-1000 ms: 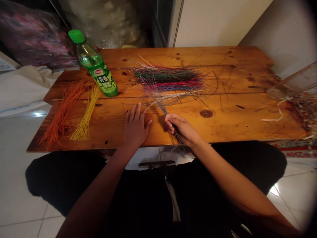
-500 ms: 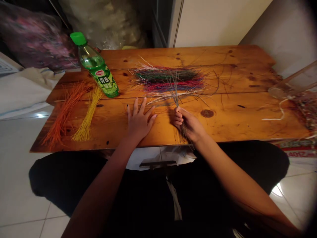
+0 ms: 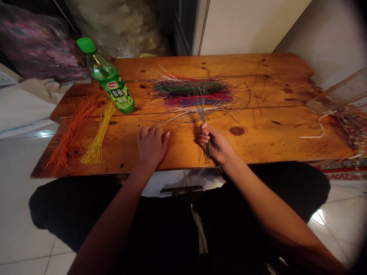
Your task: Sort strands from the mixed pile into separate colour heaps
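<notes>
Left hand [image 3: 151, 147] loosely spread with nothing in its fingers, right hand [image 3: 216, 143] clenched around a thin grey bundle [image 3: 203, 109].
Well left of the left fingers, orange strands [image 3: 71, 133] lie on the table [image 3: 266, 141]; nearer those fingers come yellow strands [image 3: 99, 135], with a green bottle [image 3: 111, 82] standing beyond and to the left. The left fingers are bent and slightly parted, low over the near boards; whether every tip touches wood I cannot tell. Beyond both hands' fingers lies a multicoloured pile of strands [image 3: 172, 88]. The right fingers grip the grey bundle near its lower end, its tips fanning out above them across the view of the pile, loose ends poking out below. Well right of these fingers are a white strip [image 3: 321, 131] and a clear plastic container [image 3: 329, 93].
</notes>
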A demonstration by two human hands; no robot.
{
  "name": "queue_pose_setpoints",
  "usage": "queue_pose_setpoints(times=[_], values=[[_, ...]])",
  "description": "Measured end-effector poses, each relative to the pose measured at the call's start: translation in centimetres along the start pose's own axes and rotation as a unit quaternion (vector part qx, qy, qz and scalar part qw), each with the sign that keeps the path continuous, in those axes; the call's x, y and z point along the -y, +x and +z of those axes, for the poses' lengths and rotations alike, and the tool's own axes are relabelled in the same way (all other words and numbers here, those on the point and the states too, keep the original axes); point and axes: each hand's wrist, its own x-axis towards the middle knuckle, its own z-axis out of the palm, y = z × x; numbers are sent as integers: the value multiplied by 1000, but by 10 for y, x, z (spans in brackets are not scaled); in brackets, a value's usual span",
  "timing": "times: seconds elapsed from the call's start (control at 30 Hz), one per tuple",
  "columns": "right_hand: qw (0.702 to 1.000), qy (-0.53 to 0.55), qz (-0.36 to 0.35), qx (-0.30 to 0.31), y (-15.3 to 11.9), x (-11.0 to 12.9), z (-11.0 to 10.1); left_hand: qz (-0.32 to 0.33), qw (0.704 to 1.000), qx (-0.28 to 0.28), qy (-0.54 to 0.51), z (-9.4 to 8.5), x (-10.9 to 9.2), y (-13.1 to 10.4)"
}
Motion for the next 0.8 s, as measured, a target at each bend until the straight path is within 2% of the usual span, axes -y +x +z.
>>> queue_pose_setpoints(times=[0.1,0.27,0.37,0.47,0.57,0.8], values=[[1000,-2,0,-5,0,0,1,-6,1000,3,1,-2,0,0],[999,-40,1,-22,-1,0,3,82,995,48,-12,-4,-5,-3],[998,-56,-5,-23,-1,0,1,113,990,77,-18,-2,-14,-12],[998,-64,-12,-19,0,-1,0,119,988,93,-22,0,-24,-22],[998,-57,-13,-17,0,-1,-1,123,988,84,-25,1,-28,-27],[998,-62,-11,-20,-1,0,1,79,993,84,-23,11,-18,-25]])
